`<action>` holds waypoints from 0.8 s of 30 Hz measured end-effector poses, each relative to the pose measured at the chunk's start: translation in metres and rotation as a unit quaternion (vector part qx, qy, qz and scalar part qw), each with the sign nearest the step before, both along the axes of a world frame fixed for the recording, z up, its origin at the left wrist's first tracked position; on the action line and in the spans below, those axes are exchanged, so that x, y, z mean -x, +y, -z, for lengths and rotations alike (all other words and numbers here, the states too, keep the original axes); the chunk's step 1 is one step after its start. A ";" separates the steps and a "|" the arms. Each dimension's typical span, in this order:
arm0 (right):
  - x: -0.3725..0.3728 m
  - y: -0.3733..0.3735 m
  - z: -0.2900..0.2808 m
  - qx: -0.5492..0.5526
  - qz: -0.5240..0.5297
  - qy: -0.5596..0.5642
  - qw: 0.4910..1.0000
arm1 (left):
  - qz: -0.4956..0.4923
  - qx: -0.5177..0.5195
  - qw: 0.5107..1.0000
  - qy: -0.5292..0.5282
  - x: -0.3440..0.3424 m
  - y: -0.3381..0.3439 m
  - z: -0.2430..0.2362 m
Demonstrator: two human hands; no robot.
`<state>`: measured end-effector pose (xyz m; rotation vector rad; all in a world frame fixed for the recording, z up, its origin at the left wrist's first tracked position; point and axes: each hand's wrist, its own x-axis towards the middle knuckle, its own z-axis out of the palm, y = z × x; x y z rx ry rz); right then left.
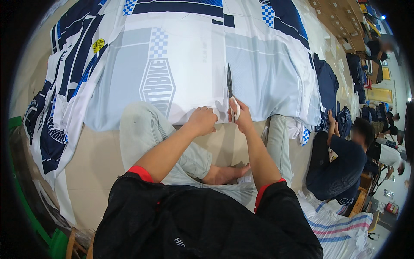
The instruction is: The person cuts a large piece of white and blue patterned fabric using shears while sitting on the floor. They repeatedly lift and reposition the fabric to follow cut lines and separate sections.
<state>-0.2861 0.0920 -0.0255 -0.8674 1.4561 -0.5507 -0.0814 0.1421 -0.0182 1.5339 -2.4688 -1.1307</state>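
Observation:
A wide sheet of white and pale grey printed fabric (194, 82) spreads over the floor in front of my crossed legs. My right hand (242, 115) is closed round the white handle of a pair of scissors (230, 82). Their dark blades point away from me, along the line where the white panel meets the grey one. Just left of the scissors, my left hand (202, 120) rests on the fabric's near edge with its fingers curled on the cloth. How much cloth sits between those fingers is hard to see.
Navy, white and blue printed fabric (69, 82) lies heaped at the left. To the right, another person (340, 159) sits on the floor by dark cloth (325, 86). A striped white sack (340, 226) lies lower right; cardboard boxes (338, 17) stand far right.

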 end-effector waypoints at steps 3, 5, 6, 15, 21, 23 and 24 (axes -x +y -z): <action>-0.004 -0.020 -0.002 -0.009 -0.002 -0.006 1.000 | 0.003 -0.008 1.000 -0.006 0.001 0.000 -0.001; -0.005 -0.032 0.001 -0.013 -0.010 -0.016 1.000 | 0.000 -0.014 1.000 -0.010 0.001 -0.001 0.000; -0.005 -0.036 0.004 -0.009 -0.019 -0.030 0.999 | -0.001 -0.015 1.000 -0.010 0.001 -0.001 0.000; -0.015 -0.040 0.008 0.005 0.006 0.017 1.000 | -0.009 0.012 1.000 0.016 0.001 0.002 0.005; -0.023 -0.070 0.000 -0.004 -0.001 0.006 1.000 | 0.003 -0.004 1.000 0.001 0.001 0.000 0.003; -0.025 -0.075 0.005 0.013 -0.014 0.005 1.000 | 0.006 -0.007 1.000 -0.004 0.002 -0.001 0.003; -0.026 -0.075 0.009 0.027 -0.019 0.005 0.999 | 0.005 -0.008 1.000 -0.004 0.002 -0.001 0.002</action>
